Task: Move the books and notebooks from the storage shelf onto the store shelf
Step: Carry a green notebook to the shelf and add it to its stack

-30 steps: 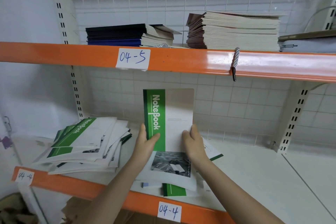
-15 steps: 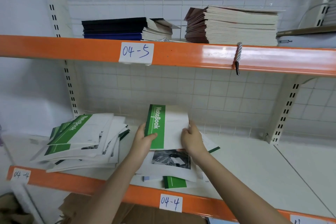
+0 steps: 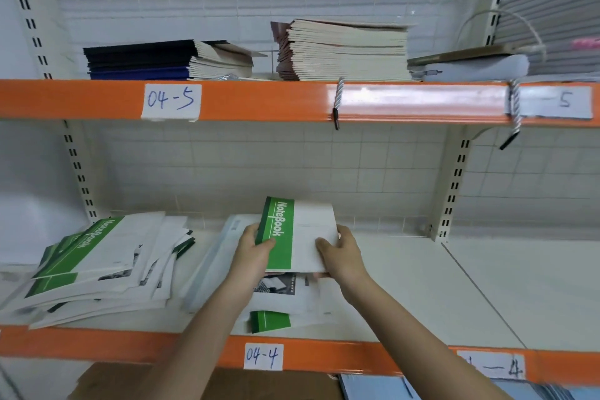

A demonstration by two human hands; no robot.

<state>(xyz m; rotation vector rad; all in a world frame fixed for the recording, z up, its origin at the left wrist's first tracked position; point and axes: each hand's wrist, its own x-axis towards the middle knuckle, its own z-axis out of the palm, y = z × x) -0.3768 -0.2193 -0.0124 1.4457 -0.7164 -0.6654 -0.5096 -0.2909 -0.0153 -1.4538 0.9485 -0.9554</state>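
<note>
The notebook [image 3: 298, 234], gripped by both the left hand [image 3: 251, 248] and right hand [image 3: 341, 252], has been lowered toward the shelf's [image 3: 422, 295] front-edge pile; placement is judged near.

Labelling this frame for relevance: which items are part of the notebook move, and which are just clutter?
In the job:
green NoteBook notebook, held by left hand and right hand
messy notebook pile
dark blue notebook stack
brown notebook stack

Lying about:
04-5 label
04-4 label
twisted cord

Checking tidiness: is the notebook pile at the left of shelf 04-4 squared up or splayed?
Splayed: the left notebook pile fans out, covers skewed, corners overhanging.
</note>
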